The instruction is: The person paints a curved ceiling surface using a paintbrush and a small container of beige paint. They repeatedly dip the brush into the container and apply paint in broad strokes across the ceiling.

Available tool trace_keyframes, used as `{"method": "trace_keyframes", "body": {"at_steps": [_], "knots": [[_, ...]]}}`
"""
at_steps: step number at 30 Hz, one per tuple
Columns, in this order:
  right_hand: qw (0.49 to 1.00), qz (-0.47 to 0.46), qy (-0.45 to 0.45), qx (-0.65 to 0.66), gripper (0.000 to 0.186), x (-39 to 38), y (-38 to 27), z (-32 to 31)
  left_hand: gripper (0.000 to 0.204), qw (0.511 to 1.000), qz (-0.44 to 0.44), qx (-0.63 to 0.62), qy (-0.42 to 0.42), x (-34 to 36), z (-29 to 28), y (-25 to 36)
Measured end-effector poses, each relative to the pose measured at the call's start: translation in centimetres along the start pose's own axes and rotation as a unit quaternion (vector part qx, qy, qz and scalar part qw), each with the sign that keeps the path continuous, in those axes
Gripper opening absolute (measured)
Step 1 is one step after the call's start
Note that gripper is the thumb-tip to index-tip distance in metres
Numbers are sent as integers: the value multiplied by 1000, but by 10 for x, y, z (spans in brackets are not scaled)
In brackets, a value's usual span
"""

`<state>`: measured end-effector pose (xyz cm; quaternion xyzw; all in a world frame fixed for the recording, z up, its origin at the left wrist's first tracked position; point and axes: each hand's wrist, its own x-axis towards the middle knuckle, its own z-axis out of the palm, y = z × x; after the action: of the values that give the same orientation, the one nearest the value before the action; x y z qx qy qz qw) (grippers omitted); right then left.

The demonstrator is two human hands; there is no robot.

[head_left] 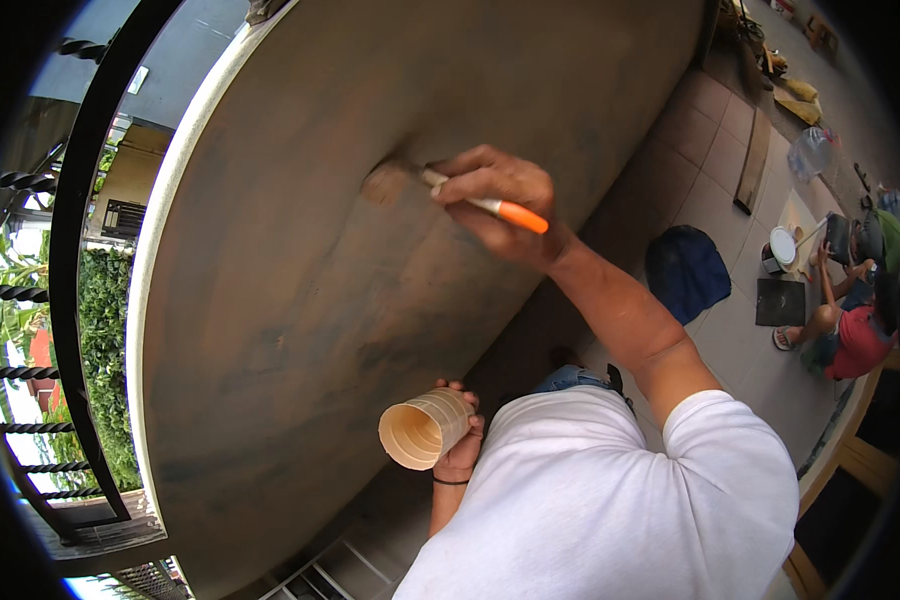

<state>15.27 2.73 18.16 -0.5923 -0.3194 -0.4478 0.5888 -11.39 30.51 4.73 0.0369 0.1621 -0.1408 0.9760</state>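
Observation:
My right hand (498, 205) is closed around a paintbrush (521, 216) whose handle ends in orange. Its brown bristles touch the wall panel (300, 290), a large smooth surface mottled in brown and dark grey. Lower down, my left hand (462, 445) wraps around a cream ribbed plastic cup (425, 432), holding it close to my white shirt. The cup tilts with its mouth toward me, and its inner wall looks pale yellow. What lies at its bottom is hard to make out. A dark band circles my left wrist.
A black metal railing (65, 270) with twisted bars stands left of the wall's pale edge. On the tiled floor to the right lie a dark blue cloth (686, 274) and a wooden plank (753, 160). Beyond, another person in red (858, 345) sits near a white-lidded container (782, 246).

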Motion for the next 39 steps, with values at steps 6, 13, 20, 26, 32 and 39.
{"method": "trace_keyframes", "body": {"at_steps": [6,13,20,26,32,39], "knots": [[947,-29,214,-238,23,39,26,-38,58,1000,6,-27,3,-12,-16,3],[983,-117,-139,14,29,-48,-95,117,61,1000,-12,-16,-5,-10,-12,6],[995,69,73,-27,22,2,-29,23,61,1000,8,-14,-22,-30,-21,10],[955,-38,111,-272,25,-1,-31,47,61,999,18,-39,-11,-45,-38,16],[987,-63,-138,54,37,-70,-117,150,62,999,5,-31,-14,-49,-29,32],[986,70,139,-67,18,-2,-51,57,62,999,22,-27,-33,-66,-35,43]]}}
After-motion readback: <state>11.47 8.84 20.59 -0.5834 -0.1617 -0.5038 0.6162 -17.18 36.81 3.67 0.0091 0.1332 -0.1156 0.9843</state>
